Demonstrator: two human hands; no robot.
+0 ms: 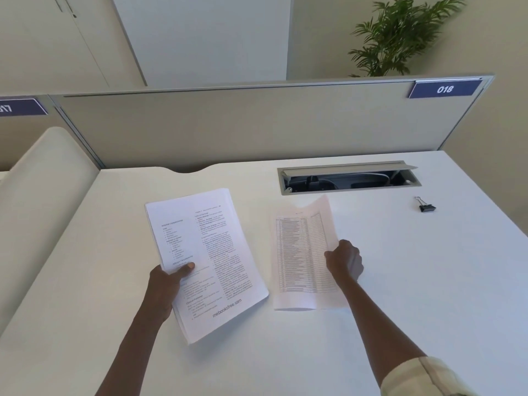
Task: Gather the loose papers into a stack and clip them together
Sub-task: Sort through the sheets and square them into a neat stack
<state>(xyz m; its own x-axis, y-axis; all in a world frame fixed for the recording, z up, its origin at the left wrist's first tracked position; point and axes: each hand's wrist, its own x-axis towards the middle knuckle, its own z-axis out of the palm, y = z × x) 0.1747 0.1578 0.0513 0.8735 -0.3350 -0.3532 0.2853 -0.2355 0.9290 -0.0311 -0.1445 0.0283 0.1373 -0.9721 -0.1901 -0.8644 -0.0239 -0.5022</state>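
Observation:
My left hand (168, 284) grips a thick stack of printed papers (211, 252) by its left edge, thumb on top, holding it tilted just above the white desk (400, 281). To its right, my right hand (344, 260) pinches the right edge of a single sheet (300, 252) printed with a table; the sheet is curled and lifted off the desk. A black binder clip (426, 206) lies on the desk at the far right, apart from both hands.
An open cable tray (348, 178) is sunk into the desk behind the sheet. A grey partition (257, 124) with a "018" label closes the back. A rounded cream divider (43, 195) stands at the left. A plant rises behind the partition.

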